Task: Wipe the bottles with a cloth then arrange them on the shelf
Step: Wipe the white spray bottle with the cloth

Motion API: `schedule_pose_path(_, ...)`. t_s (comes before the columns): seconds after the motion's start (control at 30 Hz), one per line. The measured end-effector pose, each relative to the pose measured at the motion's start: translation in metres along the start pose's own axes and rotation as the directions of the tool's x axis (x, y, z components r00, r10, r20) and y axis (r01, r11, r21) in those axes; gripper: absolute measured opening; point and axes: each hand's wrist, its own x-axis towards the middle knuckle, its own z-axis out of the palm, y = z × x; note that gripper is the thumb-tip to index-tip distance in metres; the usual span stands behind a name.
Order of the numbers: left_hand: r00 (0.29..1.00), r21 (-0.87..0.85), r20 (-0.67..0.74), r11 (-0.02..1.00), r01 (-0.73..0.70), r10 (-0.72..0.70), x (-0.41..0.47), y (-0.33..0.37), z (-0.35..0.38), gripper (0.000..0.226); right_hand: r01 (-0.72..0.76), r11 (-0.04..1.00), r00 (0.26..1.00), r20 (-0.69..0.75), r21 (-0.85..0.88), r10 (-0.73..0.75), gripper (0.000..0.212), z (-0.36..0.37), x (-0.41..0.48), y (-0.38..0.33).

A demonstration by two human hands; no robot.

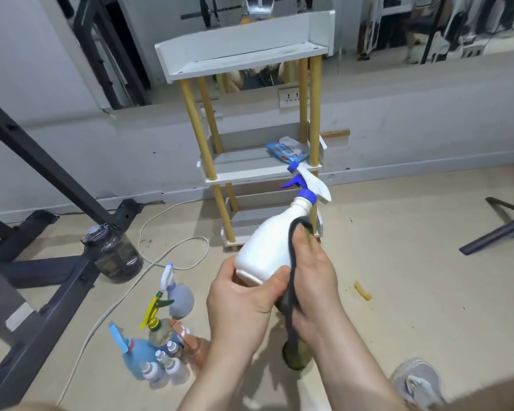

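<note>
Straight ahead of you the shelf (235, 40) stands against the wall, three white tiers on yellow posts, with a blue packet of wipes (285, 149) lying at the right of its middle tier. A white cable (166, 247) loops over the floor just left of the shelf's foot. Further left, a dark jug (113, 253) sits beside the black gym frame (42, 161). Near your left forearm a cluster of bottles (163, 345) stands on the floor, packed close together: a grey sprayer, one with a yellow and green trigger, a light blue one and several small clear ones. Your shoe (419, 381) shows at lower right.

You hold the white spray bottle (267, 247) in the air between you and the shelf, where it hides part of the right front post and the bottom tier. Your left hand (244, 304) grips its base, fingers curled underneath and thumb across the near face. Your right hand (312, 280) has its fingers closed round a dark cloth (291, 330) and holds it against the bottle's right side; the loose end hangs between your wrists. The bottle's long axis is tilted, with the base low and towards you and the neck up, away and to the right. The blue nozzle tip points up and left towards the middle tier, and the trigger lever sticks out to the left
</note>
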Motion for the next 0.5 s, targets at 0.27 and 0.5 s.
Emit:
schedule_pose_path(0.27,0.981,0.355,-0.022,0.919,-0.172,0.193,-0.008,-0.022,-0.014,0.069,-0.139,0.96,0.981,-0.166,-0.244,0.1,0.041,0.011,0.027,-0.02)
schedule_pose_path(0.5,0.975,-0.197,0.119,0.958,0.208,-0.187,-0.01,-0.027,-0.015,0.053,-0.116,0.973,0.981,0.133,-0.2,0.144,0.032,0.004,0.021,-0.006)
